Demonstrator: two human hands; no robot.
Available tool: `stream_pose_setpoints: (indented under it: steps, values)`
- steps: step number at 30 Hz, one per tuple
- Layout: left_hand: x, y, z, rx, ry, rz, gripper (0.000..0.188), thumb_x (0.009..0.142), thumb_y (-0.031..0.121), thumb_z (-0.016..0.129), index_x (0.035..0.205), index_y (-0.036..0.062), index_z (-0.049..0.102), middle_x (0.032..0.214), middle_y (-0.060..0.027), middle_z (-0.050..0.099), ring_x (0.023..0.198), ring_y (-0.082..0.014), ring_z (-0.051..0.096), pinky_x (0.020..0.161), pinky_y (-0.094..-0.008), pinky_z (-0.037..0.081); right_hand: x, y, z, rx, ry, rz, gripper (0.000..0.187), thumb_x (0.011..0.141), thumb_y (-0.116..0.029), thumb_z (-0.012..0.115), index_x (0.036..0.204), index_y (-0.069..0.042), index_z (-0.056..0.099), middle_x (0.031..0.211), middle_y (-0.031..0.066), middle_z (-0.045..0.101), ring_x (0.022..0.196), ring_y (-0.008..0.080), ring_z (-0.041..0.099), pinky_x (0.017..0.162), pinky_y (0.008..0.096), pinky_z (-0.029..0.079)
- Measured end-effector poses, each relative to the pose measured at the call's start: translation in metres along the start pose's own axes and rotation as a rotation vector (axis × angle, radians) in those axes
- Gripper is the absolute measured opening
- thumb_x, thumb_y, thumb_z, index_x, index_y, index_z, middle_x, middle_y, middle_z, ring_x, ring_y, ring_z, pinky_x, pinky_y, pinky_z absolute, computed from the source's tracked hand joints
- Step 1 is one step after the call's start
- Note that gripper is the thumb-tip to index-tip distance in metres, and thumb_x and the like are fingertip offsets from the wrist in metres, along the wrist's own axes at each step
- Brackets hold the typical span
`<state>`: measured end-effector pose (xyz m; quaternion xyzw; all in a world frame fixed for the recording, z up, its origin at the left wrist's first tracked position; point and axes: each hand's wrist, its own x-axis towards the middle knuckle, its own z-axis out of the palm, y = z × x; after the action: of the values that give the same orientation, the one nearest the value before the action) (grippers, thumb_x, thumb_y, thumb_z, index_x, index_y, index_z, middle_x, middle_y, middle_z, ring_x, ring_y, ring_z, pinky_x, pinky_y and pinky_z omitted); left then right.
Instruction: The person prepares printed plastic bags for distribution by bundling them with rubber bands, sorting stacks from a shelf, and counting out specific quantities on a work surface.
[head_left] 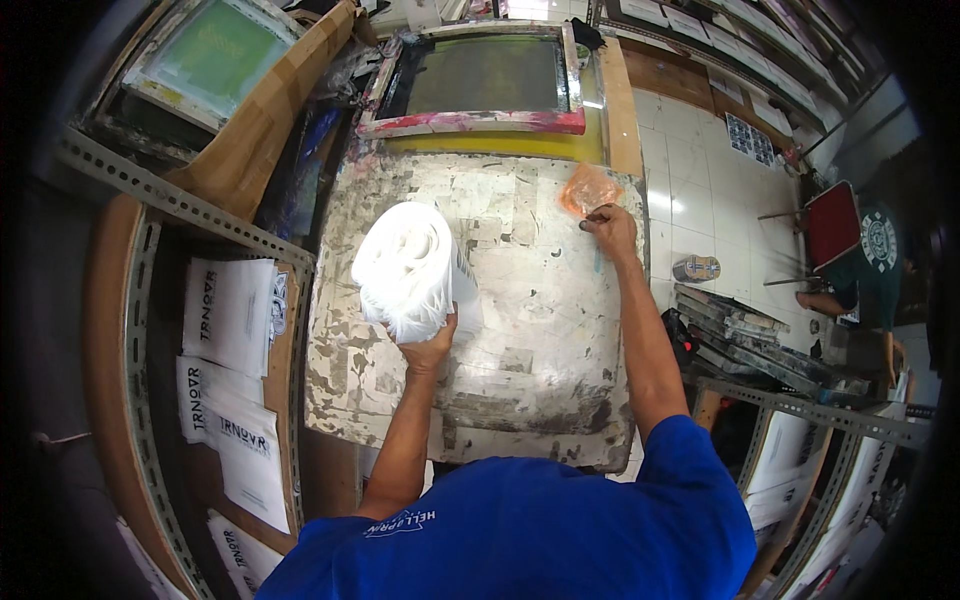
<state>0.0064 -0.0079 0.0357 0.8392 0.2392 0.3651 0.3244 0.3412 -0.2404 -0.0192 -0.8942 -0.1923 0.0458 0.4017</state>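
Note:
My left hand (430, 350) grips a bundle of white cloth (408, 268) and holds it up over the left part of a worn, paint-stained printing board (540, 340). My right hand (610, 230) reaches to the board's far right corner, fingers closed on a small dark object that touches an orange plastic bag (588, 188) lying there. What the small object is cannot be made out. Both forearms come up from my blue shirt at the bottom.
A screen-printing frame (478, 122) with paint-smeared edges lies beyond the board. Another frame with green mesh (215, 55) leans at top left. Printed white sheets (235, 315) lie on a shelf at left. A person sits on the tiled floor (700, 200) at right.

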Motion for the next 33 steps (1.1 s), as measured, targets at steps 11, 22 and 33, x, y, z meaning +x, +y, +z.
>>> stream_pose_setpoints:
  steps: [11, 22, 33]
  values:
    - [0.003, 0.001, 0.005, -0.16, 0.085, -0.072, 0.069, 0.067, 0.019, 0.085, 0.125, -0.0016, 0.055, 0.117, -0.013, 0.066, 0.109, -0.0304, 0.062, 0.103, -0.0461, 0.041, -0.049, -0.026, -0.025, 0.068, 0.076, -0.173, 0.004, 0.079, -0.004, 0.069, 0.08, 0.0, 0.068, 0.083, 0.0157, 0.071, 0.076, 0.034, 0.069, 0.07, 0.0392, 0.052]
    - [0.007, -0.001, 0.004, -0.062, 0.096, 0.023, 0.068, 0.065, 0.013, 0.089, 0.121, -0.007, 0.056, 0.113, -0.018, 0.065, 0.101, -0.0309, 0.064, 0.09, -0.0427, 0.051, -0.085, -0.038, -0.046, -0.228, 0.136, -0.555, 0.017, 0.074, 0.004, 0.069, 0.089, -0.004, 0.075, 0.091, 0.0123, 0.063, 0.092, 0.0305, 0.062, 0.081, 0.04, 0.051]
    - [0.008, 0.0, 0.006, -0.143, 0.117, -0.015, 0.061, 0.065, 0.017, 0.087, 0.116, -0.0035, 0.061, 0.108, -0.0147, 0.069, 0.098, -0.032, 0.066, 0.1, -0.0442, 0.044, -0.078, -0.012, -0.018, -0.277, 0.13, -0.408, 0.015, 0.076, -0.003, 0.072, 0.091, -0.002, 0.074, 0.098, 0.0153, 0.063, 0.095, 0.0335, 0.062, 0.079, 0.0409, 0.052]
